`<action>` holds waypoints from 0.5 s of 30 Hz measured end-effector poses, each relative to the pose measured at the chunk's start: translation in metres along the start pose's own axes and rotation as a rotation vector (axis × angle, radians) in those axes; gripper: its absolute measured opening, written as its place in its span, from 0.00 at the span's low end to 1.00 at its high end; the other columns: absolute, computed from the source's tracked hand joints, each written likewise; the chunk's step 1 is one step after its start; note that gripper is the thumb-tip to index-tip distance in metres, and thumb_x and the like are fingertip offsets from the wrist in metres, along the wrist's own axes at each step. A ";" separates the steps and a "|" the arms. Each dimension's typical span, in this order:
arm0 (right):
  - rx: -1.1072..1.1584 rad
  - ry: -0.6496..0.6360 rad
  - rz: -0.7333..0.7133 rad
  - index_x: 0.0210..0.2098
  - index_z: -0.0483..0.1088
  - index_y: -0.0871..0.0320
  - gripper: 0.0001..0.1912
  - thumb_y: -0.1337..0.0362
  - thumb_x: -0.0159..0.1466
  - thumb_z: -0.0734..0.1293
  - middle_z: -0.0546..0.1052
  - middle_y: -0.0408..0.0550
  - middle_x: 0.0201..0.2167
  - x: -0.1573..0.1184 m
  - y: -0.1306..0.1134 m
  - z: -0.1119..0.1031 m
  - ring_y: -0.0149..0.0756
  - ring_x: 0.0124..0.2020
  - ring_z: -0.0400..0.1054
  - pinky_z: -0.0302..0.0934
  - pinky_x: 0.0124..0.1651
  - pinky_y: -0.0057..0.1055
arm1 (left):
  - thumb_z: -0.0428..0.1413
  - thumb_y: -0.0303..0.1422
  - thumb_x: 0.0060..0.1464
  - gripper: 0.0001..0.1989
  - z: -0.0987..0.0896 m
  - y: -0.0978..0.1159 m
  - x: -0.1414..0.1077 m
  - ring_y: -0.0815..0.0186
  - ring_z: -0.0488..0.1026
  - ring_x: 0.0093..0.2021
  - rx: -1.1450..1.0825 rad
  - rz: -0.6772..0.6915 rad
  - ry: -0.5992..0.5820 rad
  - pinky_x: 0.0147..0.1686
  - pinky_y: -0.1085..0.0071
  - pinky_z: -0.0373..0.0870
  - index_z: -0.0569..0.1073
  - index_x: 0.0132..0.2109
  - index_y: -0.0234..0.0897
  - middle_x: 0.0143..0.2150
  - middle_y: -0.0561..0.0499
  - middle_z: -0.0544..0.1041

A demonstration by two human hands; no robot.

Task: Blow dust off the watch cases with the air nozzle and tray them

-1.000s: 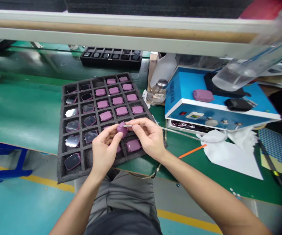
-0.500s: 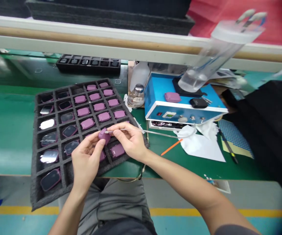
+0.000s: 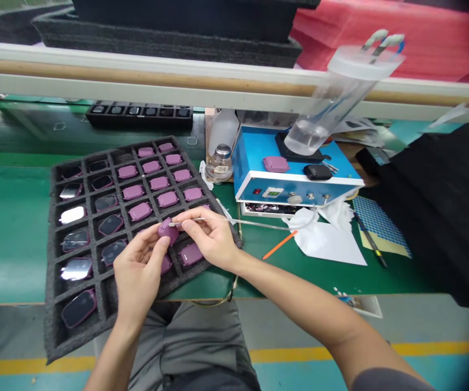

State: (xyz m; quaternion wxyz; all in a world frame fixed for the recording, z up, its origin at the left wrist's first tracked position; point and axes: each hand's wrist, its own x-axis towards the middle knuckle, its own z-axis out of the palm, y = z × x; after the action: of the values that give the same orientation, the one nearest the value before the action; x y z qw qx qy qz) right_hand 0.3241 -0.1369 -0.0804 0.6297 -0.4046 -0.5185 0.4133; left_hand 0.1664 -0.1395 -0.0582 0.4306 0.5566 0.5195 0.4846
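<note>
Two pinches: left fingers [image 3: 158, 254] grip a purple case [image 3: 171, 233], right fingers [image 3: 194, 230] a tube [image 3: 258, 224] (thin).

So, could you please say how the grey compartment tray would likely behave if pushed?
The tray would probably drag rather than glide, since its walls look rough and foam-like. Pushed farther off the table, it might tip, as its near-left corner overhangs. Its purple cases could shift, having gaps around them.

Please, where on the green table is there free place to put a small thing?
The widest bare patch of green table is left of the foam tray. A smaller one lies between the right forearm and the white paper. Crowded: the blue machine, bearing a clear cylinder and smaller things.
</note>
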 end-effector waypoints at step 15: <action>-0.012 0.037 -0.046 0.42 0.78 0.55 0.11 0.55 0.69 0.69 0.83 0.49 0.42 -0.009 -0.001 -0.002 0.35 0.42 0.80 0.76 0.47 0.33 | 0.59 0.40 0.60 0.17 -0.027 0.014 0.002 0.57 0.82 0.43 0.336 0.134 -0.093 0.44 0.64 0.79 0.80 0.52 0.37 0.45 0.44 0.84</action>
State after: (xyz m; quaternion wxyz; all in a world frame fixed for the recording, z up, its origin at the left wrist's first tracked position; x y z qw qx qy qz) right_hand 0.3254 -0.1460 -0.0823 0.6459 -0.4041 -0.5186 0.3880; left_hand 0.1420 -0.1398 -0.0402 0.3218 0.6759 0.5344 0.3925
